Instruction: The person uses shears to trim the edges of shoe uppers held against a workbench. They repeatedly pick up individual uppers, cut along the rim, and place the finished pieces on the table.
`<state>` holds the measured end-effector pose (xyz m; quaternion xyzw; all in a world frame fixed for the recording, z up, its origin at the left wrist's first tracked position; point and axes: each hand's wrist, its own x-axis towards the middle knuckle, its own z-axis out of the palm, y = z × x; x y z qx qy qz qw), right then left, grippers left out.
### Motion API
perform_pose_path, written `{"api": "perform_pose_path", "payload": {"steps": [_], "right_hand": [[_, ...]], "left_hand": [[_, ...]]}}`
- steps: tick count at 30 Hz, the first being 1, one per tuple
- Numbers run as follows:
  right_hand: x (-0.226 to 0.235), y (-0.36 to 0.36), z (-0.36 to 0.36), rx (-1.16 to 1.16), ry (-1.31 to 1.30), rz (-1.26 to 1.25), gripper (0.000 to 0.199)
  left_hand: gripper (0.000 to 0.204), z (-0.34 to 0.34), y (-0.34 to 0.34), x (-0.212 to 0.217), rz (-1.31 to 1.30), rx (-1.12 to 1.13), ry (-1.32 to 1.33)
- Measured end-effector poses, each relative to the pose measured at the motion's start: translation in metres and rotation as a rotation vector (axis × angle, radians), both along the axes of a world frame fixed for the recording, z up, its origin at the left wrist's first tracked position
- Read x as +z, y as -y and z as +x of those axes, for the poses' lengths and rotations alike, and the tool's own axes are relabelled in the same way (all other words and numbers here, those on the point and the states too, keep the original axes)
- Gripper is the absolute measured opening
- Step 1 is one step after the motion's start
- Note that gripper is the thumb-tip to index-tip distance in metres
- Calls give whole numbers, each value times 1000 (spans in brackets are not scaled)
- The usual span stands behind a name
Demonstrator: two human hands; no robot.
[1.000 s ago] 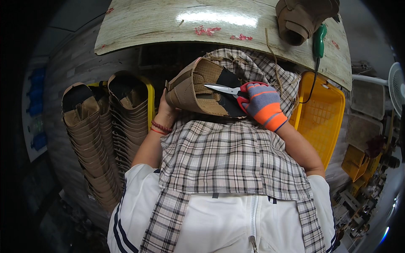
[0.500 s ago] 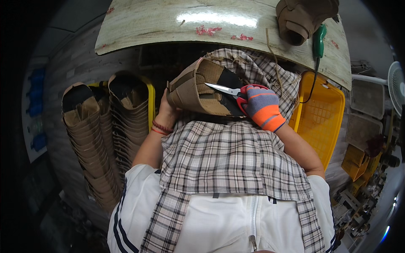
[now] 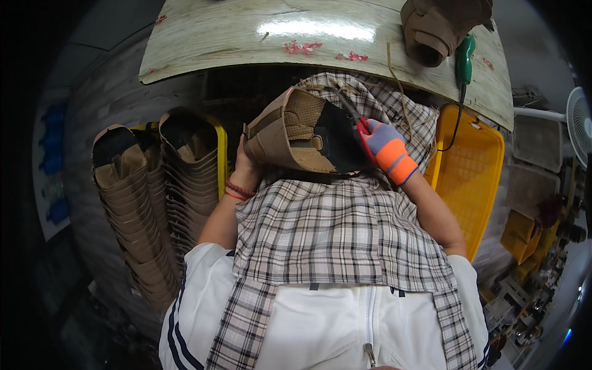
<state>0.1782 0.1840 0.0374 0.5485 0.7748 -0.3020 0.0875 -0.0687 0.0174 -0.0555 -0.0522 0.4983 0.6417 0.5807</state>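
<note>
A brown boot upper [image 3: 271, 132] with a mesh lining and a black inner part is over my lap, its opening turned to the right. My bare left hand [image 3: 246, 161] grips its left end, with the fingers partly hidden beneath it. My right hand [image 3: 387, 151], in a grey and orange glove, is closed around red-handled scissors [image 3: 364, 132]. Their dark blades, slightly blurred, point up and left past the upper's right edge. I cannot tell whether the blades touch the upper.
Stacked brown uppers [image 3: 126, 209] stand at the left by a yellow crate [image 3: 220, 145]. Ahead, the pale table [image 3: 209, 43] bears more brown uppers [image 3: 425, 37] and a green-handled corded tool [image 3: 465, 61]. A yellow basket [image 3: 478, 179] is at the right, and checked cloth [image 3: 413, 108] lies under the table edge.
My right hand has drawn the scissors out of the upper's opening to the right and turned their blades upward. The upper has tilted slightly, showing more of its inside; my left hand keeps its hold.
</note>
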Motion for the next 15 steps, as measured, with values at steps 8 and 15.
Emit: {"api": "perform_pose_path", "payload": {"steps": [8, 15], "right_hand": [[-2, -3, 2, 65, 58, 251, 45], [4, 6, 14, 463, -178, 447, 31]], "left_hand": [[56, 0, -2, 9, 35, -46, 104], [45, -3, -5, -2, 52, 23, 133]]}}
